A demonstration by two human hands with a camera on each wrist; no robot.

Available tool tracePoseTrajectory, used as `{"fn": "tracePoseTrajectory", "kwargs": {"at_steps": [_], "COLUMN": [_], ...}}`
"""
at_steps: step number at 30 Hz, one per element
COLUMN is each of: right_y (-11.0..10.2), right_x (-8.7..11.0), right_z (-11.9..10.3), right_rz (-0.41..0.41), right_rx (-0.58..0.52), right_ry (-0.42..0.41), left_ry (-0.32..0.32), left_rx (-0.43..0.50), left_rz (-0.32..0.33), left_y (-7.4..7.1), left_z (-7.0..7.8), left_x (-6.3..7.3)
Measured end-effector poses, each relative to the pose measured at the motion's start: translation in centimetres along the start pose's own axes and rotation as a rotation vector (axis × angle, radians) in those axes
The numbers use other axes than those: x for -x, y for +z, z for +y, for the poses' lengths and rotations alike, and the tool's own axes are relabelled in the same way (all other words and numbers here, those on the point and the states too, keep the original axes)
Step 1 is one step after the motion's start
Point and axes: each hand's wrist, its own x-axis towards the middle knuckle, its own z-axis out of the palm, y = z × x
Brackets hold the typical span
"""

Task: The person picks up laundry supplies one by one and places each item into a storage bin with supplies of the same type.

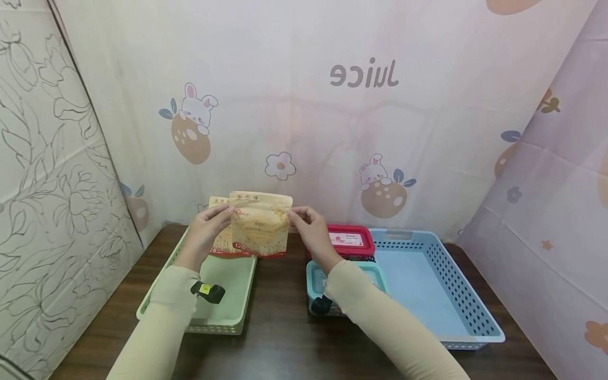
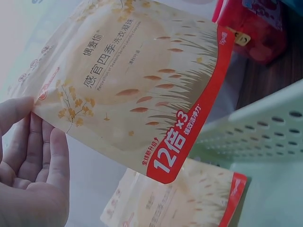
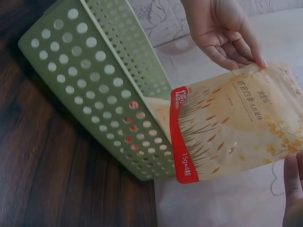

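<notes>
A cream laundry-capsule pouch with a red bottom band is held up at the far side of the table. My left hand pinches its left edge between thumb and finger, and my right hand pinches the opposite edge. In the left wrist view the pouch faces the camera, its printed front flat. Behind it, a second matching pouch stands in the green basket; the held pouch partly hides it in the head view. In the right wrist view, red shows through the basket's holes.
On the right lies a larger blue basket. Beside its left edge stand a red-lidded box and a light-blue-lidded box, partly covered by my right arm. A printed curtain hangs behind the dark wooden table.
</notes>
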Motion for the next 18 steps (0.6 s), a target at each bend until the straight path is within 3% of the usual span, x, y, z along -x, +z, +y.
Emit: {"fn": "tracePoseTrajectory", "kwargs": {"at_steps": [7,13,18], "right_y": [1.9,3.4,4.7], "right_x": [0.0,0.2,0.6], "right_z": [0.2,0.3,0.5], "right_rz": [-0.018,-0.041,-0.068], "right_rx": [-0.051,-0.091,-0.092], "right_ry": [-0.048,-0.085,-0.059], "left_ry": [-0.002,-0.001,-0.003], "left_rx": [-0.008,0.0,0.023], "left_rz": [0.038,0.108,0.145], "left_y": [-1.5,-2.9,-4.1], "left_z": [0.0,-0.2,-0.1], "left_x": [0.9,1.7,2.5]}}
